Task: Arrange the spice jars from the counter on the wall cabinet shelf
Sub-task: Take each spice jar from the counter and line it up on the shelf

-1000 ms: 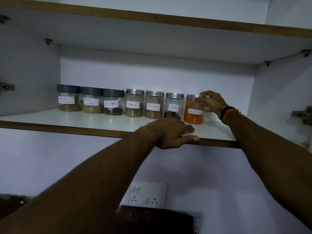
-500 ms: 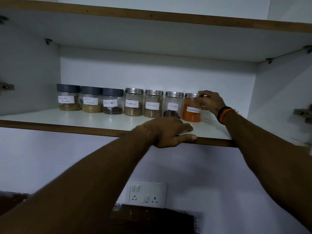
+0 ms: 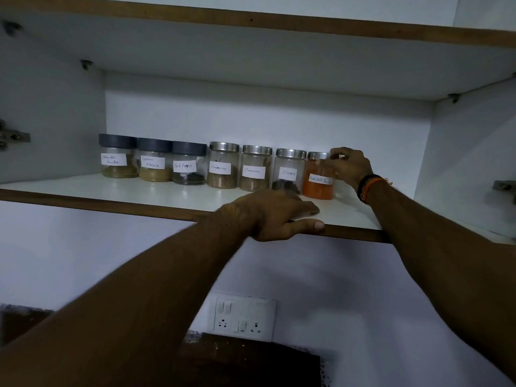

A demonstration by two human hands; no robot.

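Nearest the camera, the switch plate sits on the wall well below the shelf, with a dark slab under it whose nature cannot be made out. Above that, the left hand rests on the front edge of the shelf just in front of the cloves jar, fingers straight and laid together on the white board, thumb stretched along the brown edge. It has stayed there over the last second, a brace rather than a working hand.

Farther in, the right hand grips the red chilli jar from its right side, fingers curled round the upper wall just under the steel lid; a dark and orange wristband shows at the wrist. A second ago this jar stood forward of the cloves jar, out of line; now it has slid back and sits just beside the cloves jar on its right, close to level with it, though whether the two touch cannot be told.

Left of the cloves jar runs the rest of the row against the back wall: two more steel-lidded jars, then three grey-lidded ones. With seven jars lined up, the arranging looks all but done; only the release seems left.
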